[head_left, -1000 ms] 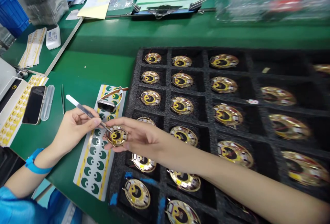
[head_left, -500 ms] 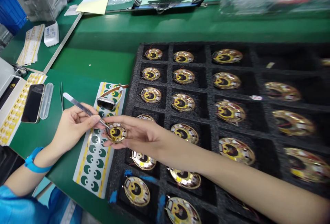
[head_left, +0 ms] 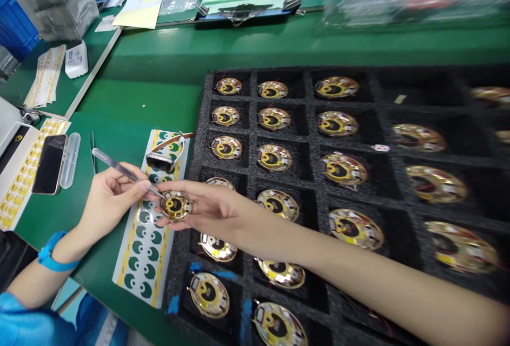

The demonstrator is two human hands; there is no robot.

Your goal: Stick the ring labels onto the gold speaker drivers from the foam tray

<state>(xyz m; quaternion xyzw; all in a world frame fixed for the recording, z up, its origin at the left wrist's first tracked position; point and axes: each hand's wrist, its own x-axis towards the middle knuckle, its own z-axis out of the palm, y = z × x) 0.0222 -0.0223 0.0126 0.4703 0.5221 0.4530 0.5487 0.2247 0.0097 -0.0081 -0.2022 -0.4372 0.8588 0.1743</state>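
Observation:
My right hand [head_left: 211, 209] pinches a round gold disc part [head_left: 176, 205] with a yellow and black centre, held over the left edge of the black foam tray [head_left: 199, 123]. My left hand [head_left: 107, 197] grips metal tweezers [head_left: 119, 169] whose tip touches the top of that disc. Under both hands lies a sticker sheet [head_left: 148, 239] with green and white round labels. The tray's cells hold several similar gold discs [head_left: 274, 157].
A wristwatch [head_left: 161, 160] lies on the top of the sticker sheet. A phone [head_left: 49, 163], a clear tube and a second pair of tweezers [head_left: 93, 146] lie at left on the green mat. A clipboard [head_left: 247, 8] and papers are at the back.
The view has shifted slightly; both hands and the disc stay together, drifting a little left and down in the picture. The tweezers' tip remains on the disc.

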